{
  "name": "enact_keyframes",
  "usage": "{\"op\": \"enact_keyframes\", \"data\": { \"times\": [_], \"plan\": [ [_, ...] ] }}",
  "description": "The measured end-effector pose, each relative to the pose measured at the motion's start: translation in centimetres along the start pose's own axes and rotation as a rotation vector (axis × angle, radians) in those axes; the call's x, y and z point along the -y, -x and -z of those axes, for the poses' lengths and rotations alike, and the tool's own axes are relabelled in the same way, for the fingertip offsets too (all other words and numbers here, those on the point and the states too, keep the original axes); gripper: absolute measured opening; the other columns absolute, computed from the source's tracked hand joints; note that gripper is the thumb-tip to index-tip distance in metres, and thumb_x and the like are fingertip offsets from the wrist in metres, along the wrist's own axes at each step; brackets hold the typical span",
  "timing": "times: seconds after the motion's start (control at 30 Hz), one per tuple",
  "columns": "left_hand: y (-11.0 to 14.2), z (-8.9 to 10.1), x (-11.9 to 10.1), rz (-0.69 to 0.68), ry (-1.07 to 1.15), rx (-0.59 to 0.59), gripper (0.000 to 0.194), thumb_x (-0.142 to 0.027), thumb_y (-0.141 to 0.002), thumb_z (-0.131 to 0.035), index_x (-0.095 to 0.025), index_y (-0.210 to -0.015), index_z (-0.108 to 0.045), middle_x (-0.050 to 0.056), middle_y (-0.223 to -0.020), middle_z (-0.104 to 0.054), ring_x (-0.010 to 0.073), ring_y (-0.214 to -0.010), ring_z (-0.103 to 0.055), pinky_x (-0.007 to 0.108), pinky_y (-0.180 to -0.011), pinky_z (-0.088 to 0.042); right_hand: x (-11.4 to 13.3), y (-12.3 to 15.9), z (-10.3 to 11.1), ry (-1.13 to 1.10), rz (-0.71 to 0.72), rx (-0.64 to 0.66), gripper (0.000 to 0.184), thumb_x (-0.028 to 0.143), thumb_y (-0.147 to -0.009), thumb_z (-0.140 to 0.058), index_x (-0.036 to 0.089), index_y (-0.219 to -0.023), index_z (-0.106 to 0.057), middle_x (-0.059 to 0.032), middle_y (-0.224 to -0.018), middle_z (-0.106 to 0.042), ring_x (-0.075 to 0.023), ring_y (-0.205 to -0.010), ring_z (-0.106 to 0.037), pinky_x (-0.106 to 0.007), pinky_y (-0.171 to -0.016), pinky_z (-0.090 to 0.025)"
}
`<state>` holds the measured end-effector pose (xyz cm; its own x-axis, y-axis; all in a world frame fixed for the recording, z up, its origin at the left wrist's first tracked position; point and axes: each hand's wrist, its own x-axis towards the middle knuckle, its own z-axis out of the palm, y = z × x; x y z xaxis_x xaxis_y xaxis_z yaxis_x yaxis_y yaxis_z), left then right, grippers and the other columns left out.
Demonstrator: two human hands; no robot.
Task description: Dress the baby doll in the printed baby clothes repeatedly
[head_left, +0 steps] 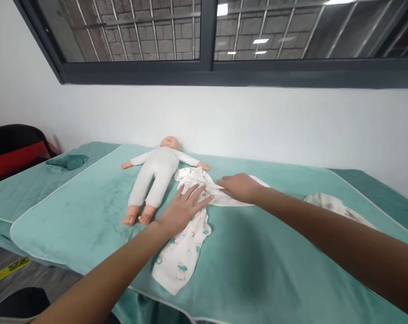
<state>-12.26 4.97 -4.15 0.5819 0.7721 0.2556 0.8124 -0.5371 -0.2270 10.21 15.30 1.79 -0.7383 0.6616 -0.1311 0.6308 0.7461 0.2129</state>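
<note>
A dark-framed window [207, 42] with metal bars [152, 19] behind it sits in a white wall [292, 123] above a green-covered bed [72, 216] and gray floor [43, 276].

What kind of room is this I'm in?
Possibly a childcare training room, though I can't be sure: a baby doll lies on a green cover, a printed garment lies beside it, and a black-marked yellow strip is on the floor.
</note>
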Motion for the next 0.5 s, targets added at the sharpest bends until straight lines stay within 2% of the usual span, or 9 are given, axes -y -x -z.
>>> {"op": "enact_keyframes", "data": {
  "times": [0.07,0.13,0.2,0.27,0.3,0.37,0.43,0.5],
  "plan": [
    [-1.0,-0.3,-1.2,0.086,-0.031,-0.095,0.079,0.004,-0.077,-0.040,-0.020,-0.151,-0.024,0.017,-0.159,-0.022,0.0315,-0.147,-0.019,0.060,-0.115,-0.019,2.0,2.3,0.5,0.052,0.059,-0.046,0.025,0.031,-0.099,-0.034,0.021,-0.108,-0.054,-0.0076,-0.096,-0.065,-0.0189,-0.072,-0.063,-0.027,-0.056,-0.033],
    [-2.1,-0.4,-2.0,0.094,-0.026,-0.160,0.066,0.001,-0.080,-0.040,-0.015,-0.144,-0.036,0.019,-0.157,-0.027,0.0333,-0.147,-0.020,0.063,-0.114,-0.017,3.7,4.5,0.6,0.062,0.131,-0.080,0.024,0.021,-0.097,-0.035,0.021,-0.111,-0.053,-0.0072,-0.098,-0.065,-0.0183,-0.072,-0.064,-0.027,-0.053,-0.030],
    [-3.3,-0.2,-2.5,0.035,0.031,-0.152,0.048,-0.001,-0.081,-0.041,-0.016,-0.124,-0.054,0.016,-0.146,-0.046,0.0311,-0.142,-0.031,0.062,-0.115,-0.014,4.9,6.3,0.5,0.053,0.192,-0.082,0.027,0.012,-0.092,-0.037,0.021,-0.111,-0.054,-0.0068,-0.099,-0.065,-0.0182,-0.073,-0.064,-0.027,-0.052,-0.030],
    [-4.5,0.3,-2.8,0.060,0.114,-0.101,0.029,-0.004,-0.080,-0.045,-0.017,-0.101,-0.060,0.013,-0.119,-0.065,0.0280,-0.126,-0.052,0.056,-0.115,-0.022,5.2,7.7,0.3,0.021,0.160,-0.063,0.031,0.010,-0.089,-0.039,0.021,-0.113,-0.053,-0.0075,-0.098,-0.066,-0.0190,-0.073,-0.064,-0.027,-0.054,-0.034],
    [-5.2,0.7,-2.8,0.138,0.159,-0.084,0.022,-0.007,-0.080,-0.047,-0.017,-0.095,-0.059,0.011,-0.105,-0.068,0.0270,-0.113,-0.059,0.052,-0.111,-0.030,4.9,8.2,0.2,-0.010,0.090,-0.055,0.032,0.012,-0.090,-0.040,0.021,-0.117,-0.053,-0.0084,-0.099,-0.067,-0.0203,-0.074,-0.064,-0.028,-0.057,-0.036],
    [-6.5,1.6,-2.8,0.382,0.254,-0.106,0.013,-0.015,-0.082,-0.049,-0.018,-0.092,-0.056,0.009,-0.089,-0.067,0.0259,-0.091,-0.065,0.044,-0.092,-0.045,3.9,9.0,0.0,-0.136,-0.123,-0.032,0.035,0.022,-0.091,-0.044,0.019,-0.126,-0.049,-0.0119,-0.104,-0.067,-0.0250,-0.082,-0.066,-0.032,-0.063,-0.042],
    [-7.9,2.9,-3.1,0.607,0.382,-0.214,0.011,-0.021,-0.085,-0.048,-0.020,-0.094,-0.052,0.007,-0.085,-0.065,0.0248,-0.082,-0.063,0.038,-0.076,-0.047,2.5,9.6,0.0,-0.394,-0.303,0.005,0.048,0.038,-0.090,-0.052,0.017,-0.132,-0.045,-0.0148,-0.113,-0.066,-0.0295,-0.095,-0.065,-0.036,-0.073,-0.047],
    [-9.3,4.5,-3.9,0.746,0.562,-0.368,0.011,-0.022,-0.085,-0.048,-0.021,-0.096,-0.049,0.003,-0.082,-0.063,0.0213,-0.078,-0.061,0.033,-0.070,-0.044,1.4,10.0,-0.1,-0.729,-0.328,0.014,0.070,0.053,-0.083,-0.061,0.016,-0.138,-0.040,-0.0161,-0.125,-0.062,-0.0313,-0.109,-0.061,-0.039,-0.085,-0.048]
  ]
}}
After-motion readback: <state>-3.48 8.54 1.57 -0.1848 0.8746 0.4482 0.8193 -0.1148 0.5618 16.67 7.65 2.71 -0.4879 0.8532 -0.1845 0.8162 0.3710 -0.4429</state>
